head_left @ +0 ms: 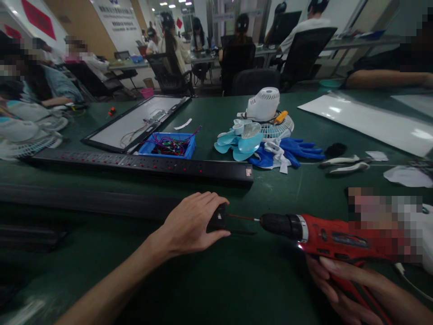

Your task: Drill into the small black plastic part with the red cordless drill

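Drill [334, 234] up in the right hand [348, 275], fingers wrapped round its handle, a small light [300, 246] glowing near the front; its long bit [241, 217] aims straight at the end of a black bar [135, 203], tip right up by that end, though whether they touch I cannot tell; and here's the left hand [196, 221], clamped on that same end, fingers over the top, thumb along the near side; the bar lies on the green table [270, 266], on the person's side of the power strip [142, 166] and roughly parallel to it; just beyond the strip sits a blue tray [192, 146] heaped with wires [172, 145]; past the strip's right end, we have pale blue fan blades [250, 143], blue gloves [301, 148] and, behind those, a white fan [264, 106]; pliers [345, 168] lie farther right of the strip; well beyond it, people [306, 30] sit in chairs [307, 54].
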Tool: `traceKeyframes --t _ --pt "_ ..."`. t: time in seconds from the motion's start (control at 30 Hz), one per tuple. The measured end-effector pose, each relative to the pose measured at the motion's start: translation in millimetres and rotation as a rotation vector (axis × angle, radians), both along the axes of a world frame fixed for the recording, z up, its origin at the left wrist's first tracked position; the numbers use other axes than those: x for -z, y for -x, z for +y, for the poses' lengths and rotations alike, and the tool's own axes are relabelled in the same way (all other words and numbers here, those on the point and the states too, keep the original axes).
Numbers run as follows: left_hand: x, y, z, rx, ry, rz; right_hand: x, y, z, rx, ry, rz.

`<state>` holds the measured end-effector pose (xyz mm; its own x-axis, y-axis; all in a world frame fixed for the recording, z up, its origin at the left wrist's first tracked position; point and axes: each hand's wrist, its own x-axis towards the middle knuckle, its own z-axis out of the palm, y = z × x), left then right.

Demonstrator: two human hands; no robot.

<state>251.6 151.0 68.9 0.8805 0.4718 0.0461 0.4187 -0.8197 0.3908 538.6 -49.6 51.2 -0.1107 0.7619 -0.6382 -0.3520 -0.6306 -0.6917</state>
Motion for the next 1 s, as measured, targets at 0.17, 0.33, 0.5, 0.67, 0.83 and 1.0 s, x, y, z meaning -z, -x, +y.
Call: traceKeyframes --t 0.17,0.33,0.5,0.67,0.83,1.0 --pt "2.6 1.2 0.1 -0.010 -0.010 -0.004 5.4 -1.5 -3.7 0.010 0.025 -0.006" --pt "2.8 2.1 0.7 -0.007 -0.007 0.001 3.4 -0.5 -2.3 0.007 0.018 0.027" --pt "1.6 0.8 0.8 -0.003 -0.022 -0.006 4.7 -1.9 -2.1 0.016 -0.011 0.082" --pt "2.6 0.4 0.1 -0.005 -0.045 -0.014 7.2 -3.3 -2.7 0.032 0.011 0.110" --pt "3.9 1.8 0.3 -0.010 -0.035 -0.014 4.7 -0.5 -0.7 0.046 -0.020 0.134" --pt "4.6 1.8 0.4 -0.009 -0.036 -0.006 4.1 -1.2 -1.0 0.047 0.003 0.155"
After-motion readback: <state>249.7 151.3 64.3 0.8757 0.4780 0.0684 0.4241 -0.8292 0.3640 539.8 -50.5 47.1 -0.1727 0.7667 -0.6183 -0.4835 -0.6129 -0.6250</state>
